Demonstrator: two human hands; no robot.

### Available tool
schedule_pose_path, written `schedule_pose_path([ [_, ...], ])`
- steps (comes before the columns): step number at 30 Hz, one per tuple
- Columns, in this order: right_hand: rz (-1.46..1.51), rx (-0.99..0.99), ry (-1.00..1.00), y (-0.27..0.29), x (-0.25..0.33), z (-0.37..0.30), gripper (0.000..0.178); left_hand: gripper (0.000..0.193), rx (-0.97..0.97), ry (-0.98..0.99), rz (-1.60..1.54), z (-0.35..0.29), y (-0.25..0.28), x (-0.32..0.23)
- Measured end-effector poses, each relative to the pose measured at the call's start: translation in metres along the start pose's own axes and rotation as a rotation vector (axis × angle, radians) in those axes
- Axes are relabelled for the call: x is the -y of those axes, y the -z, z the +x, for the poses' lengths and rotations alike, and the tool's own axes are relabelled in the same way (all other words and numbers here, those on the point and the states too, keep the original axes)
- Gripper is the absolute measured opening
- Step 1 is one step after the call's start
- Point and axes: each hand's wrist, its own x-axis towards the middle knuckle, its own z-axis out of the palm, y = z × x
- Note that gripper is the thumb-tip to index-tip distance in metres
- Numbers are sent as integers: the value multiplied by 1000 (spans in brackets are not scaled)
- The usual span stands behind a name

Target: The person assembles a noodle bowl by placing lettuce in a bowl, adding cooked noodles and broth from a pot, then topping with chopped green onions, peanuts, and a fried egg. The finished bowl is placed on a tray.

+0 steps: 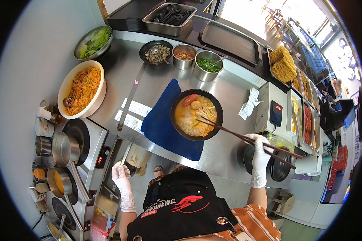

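Clock directions treat twelve as the top edge of the view.

The pair of chopsticks [229, 131] slants across the right half, long axis running from about ten o'clock to four. The tips point to ten, close together and over the noodles [191, 124]; I cannot tell whether they touch them. The thick ends point to four and stand apart, well past the hand.

The right hand [260, 154], white-gloved, sits at four o'clock from the bowl [193, 138], its fingers closed around the chopsticks. Its forearm rises from near six, and the hand points to about twelve, knuckles up.

The left hand [120, 175], also gloved, is at eight o'clock from the bowl, near the table's edge. Its fingers curl upward; whether they pinch anything I cannot tell.

The dark bowl stands level on a blue cloth [159, 120], which lies on the steel table [233, 92]. Inside it, a red sausage [190, 100] lies at eleven, its long axis tilted from two to eight, with a round egg [196, 105] just beside it. A pot of chopped greens [205, 75] stands at twelve from the bowl, and a white basin of shredded carrot [100, 96] at ten.
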Motion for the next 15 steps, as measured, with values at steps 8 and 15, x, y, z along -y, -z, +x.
schedule_pose_path([
  [8, -153, 260, 157, -77, 2, -11, 12, 17, -2, 15, 0, 0, 4, 1],
  [15, -155, 309, 111, -100, 12, -3, 13, 17, -37, 4, -6, -2, 17, 7],
])
